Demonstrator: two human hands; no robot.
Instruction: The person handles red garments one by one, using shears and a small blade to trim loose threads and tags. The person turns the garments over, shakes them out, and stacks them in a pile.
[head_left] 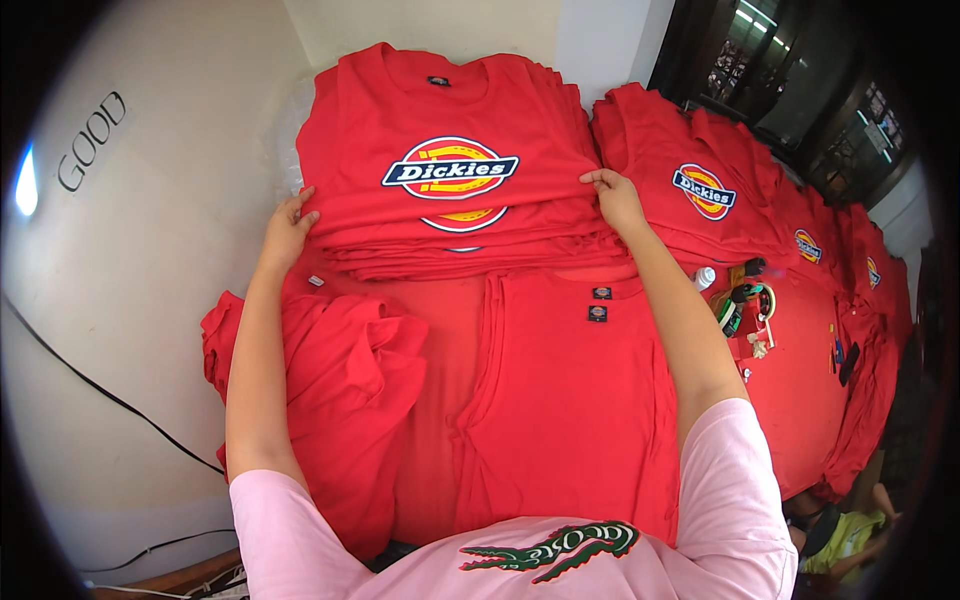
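Both arms reach forward to a tall stack of red sleeveless shirts (470, 252) at the far side of the table. The top red sleeveless shirt (360, 120) lies front up, with a round yellow, white and dark blue print on its chest. My left hand (289, 232) pinches this shirt's left side near its folded lower edge. At the opposite side my right hand (614, 199) grips the edge between thumb and fingers. Part of a second print shows beneath the fold.
Nearer me lie a flat pile of red shirts (570, 400) and a crumpled red heap (340, 370). More printed stacks (690, 150) run along the right. A white bottle (704, 278) and a tape roll (766, 302) sit among small tools. A person (850, 535) is at lower right.
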